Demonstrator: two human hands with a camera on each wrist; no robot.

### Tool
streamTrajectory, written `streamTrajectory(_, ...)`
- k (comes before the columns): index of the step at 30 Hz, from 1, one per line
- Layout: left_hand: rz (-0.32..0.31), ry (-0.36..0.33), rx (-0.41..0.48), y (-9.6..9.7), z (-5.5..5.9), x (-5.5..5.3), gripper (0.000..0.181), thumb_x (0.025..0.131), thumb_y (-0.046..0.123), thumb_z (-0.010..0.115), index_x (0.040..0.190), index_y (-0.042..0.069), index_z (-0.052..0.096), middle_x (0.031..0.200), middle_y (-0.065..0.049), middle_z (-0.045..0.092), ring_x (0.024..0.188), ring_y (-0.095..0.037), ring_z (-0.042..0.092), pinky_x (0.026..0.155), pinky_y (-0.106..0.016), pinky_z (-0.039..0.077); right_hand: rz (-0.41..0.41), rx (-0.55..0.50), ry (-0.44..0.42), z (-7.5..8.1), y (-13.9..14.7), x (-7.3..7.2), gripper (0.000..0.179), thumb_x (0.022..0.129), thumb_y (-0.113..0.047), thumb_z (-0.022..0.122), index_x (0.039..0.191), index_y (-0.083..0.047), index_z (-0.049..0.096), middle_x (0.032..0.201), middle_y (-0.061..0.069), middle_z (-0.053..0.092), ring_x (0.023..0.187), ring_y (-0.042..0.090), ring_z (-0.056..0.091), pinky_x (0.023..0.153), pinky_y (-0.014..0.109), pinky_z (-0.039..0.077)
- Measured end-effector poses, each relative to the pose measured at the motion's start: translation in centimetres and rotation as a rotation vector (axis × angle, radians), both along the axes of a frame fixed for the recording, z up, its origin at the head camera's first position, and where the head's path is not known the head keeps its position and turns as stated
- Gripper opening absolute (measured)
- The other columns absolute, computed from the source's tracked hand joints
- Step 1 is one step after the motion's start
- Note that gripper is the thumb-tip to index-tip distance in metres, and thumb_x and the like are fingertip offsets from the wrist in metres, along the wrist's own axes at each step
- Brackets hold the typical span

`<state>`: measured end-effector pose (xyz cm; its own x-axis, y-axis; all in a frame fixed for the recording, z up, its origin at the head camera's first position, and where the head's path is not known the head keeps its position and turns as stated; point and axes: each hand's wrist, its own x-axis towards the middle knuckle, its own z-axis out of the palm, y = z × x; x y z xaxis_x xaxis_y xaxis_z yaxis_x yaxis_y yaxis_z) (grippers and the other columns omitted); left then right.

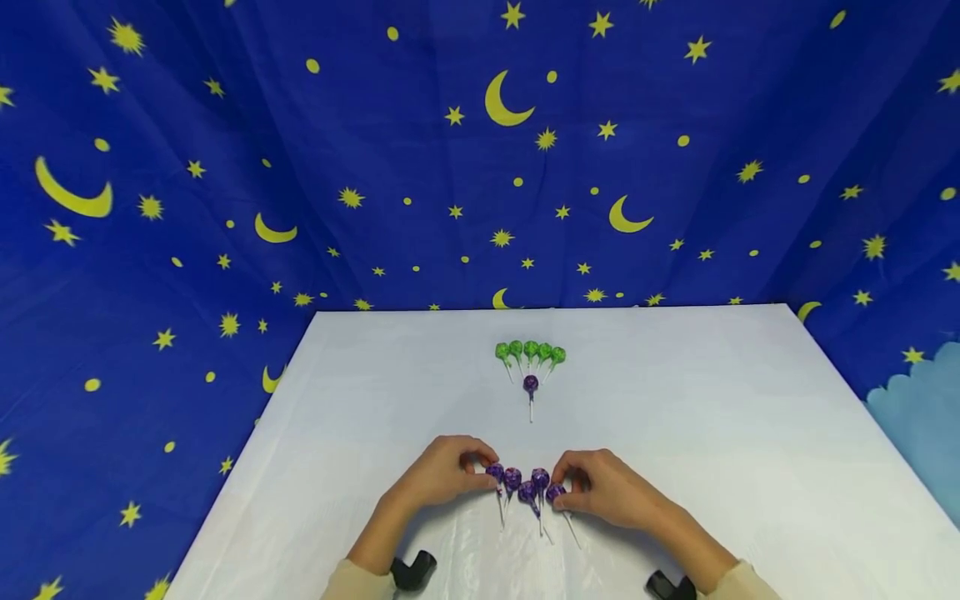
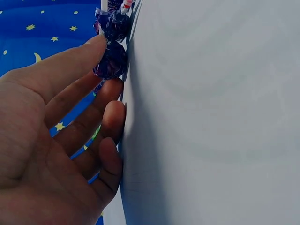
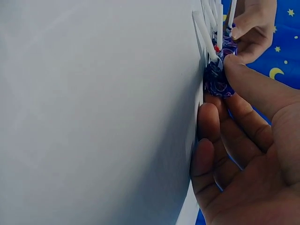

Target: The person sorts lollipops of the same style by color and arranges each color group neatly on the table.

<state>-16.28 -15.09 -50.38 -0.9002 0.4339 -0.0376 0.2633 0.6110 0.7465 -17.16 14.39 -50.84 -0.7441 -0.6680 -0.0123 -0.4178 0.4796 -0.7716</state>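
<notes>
Several purple-wrapped lollipops [image 1: 512, 478] lie side by side on the white table, sticks toward the person. My left hand [image 1: 448, 472] pinches the leftmost lollipop [image 2: 110, 61] by its head, between thumb and fingers. At the row's other end my right hand [image 1: 606, 487] pinches the rightmost lollipop [image 3: 218, 80] the same way, its stick slanting down to the right. Between the hands, the middle lollipops sit close together, one slightly lower than its neighbours. In both wrist views the outer fingers rest along the tabletop.
Farther up the table [image 1: 375, 375], several green lollipops [image 1: 531, 349] form a fan. One purple lollipop [image 1: 531, 384] lies just below the fan, its stick pointing at the person. A blue cloth [image 1: 420, 150] with yellow moons and stars hangs behind and beside the table.
</notes>
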Motion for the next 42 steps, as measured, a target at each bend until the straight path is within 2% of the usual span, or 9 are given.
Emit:
streamTrajectory(13, 0.018, -0.008, 0.042, -0.3, -0.4, 0.1, 0.025, 0.079, 0.032, 0.08, 0.102, 0.025, 0.073, 0.086, 0.013, 0.064, 0.07, -0.007, 0.056, 0.063, -0.027, 0.045, -0.005, 0.008, 0.008, 0.2, -0.1, 0.0, 0.021, 0.08, -0.033, 0.079, 0.093, -0.023, 0.066, 0.07, -0.009, 0.059, 0.061, 0.007, 0.054, 0.056, 0.025, 0.045)
streamTrajectory(21, 0.029, -0.016, 0.058, -0.4, -0.5, 0.3, 0.025, 0.079, 0.033, 0.08, 0.101, 0.025, 0.073, 0.082, 0.012, 0.063, 0.069, -0.009, 0.056, 0.061, -0.028, 0.044, -0.039, -0.001, 0.011, 0.7, 0.0, -0.1, 0.021, 0.079, -0.03, 0.08, 0.094, -0.021, 0.067, 0.07, -0.008, 0.06, 0.06, 0.009, 0.055, 0.053, 0.026, 0.045)
streamTrajectory(30, 0.032, -0.008, 0.074, -0.5, -0.5, 0.3, 0.024, 0.077, 0.028, 0.082, 0.1, 0.023, 0.074, 0.082, 0.011, 0.063, 0.068, -0.008, 0.055, 0.061, -0.027, 0.044, -0.088, 0.001, 0.046, 1.5, 0.2, -1.3, 0.021, 0.08, -0.031, 0.079, 0.094, -0.022, 0.067, 0.074, -0.01, 0.061, 0.065, 0.011, 0.057, 0.055, 0.027, 0.046)
streamTrajectory(38, 0.034, -0.006, 0.078, -0.5, -0.5, 0.2, 0.025, 0.077, 0.028, 0.082, 0.1, 0.023, 0.074, 0.083, 0.01, 0.065, 0.068, -0.007, 0.055, 0.061, -0.026, 0.044, -0.134, 0.016, 0.077, 1.2, 0.3, -2.6, 0.022, 0.079, -0.033, 0.079, 0.093, -0.022, 0.067, 0.075, -0.01, 0.06, 0.065, 0.01, 0.056, 0.055, 0.027, 0.046)
streamTrajectory(42, 0.036, -0.004, 0.081, -0.5, -0.5, 0.3, 0.024, 0.077, 0.028, 0.082, 0.1, 0.023, 0.074, 0.081, 0.011, 0.064, 0.067, -0.007, 0.055, 0.061, -0.026, 0.044, -0.179, -0.021, 0.08, 1.3, 0.2, -3.2, 0.022, 0.08, -0.032, 0.079, 0.093, -0.021, 0.067, 0.074, -0.008, 0.061, 0.065, 0.012, 0.056, 0.055, 0.028, 0.046)
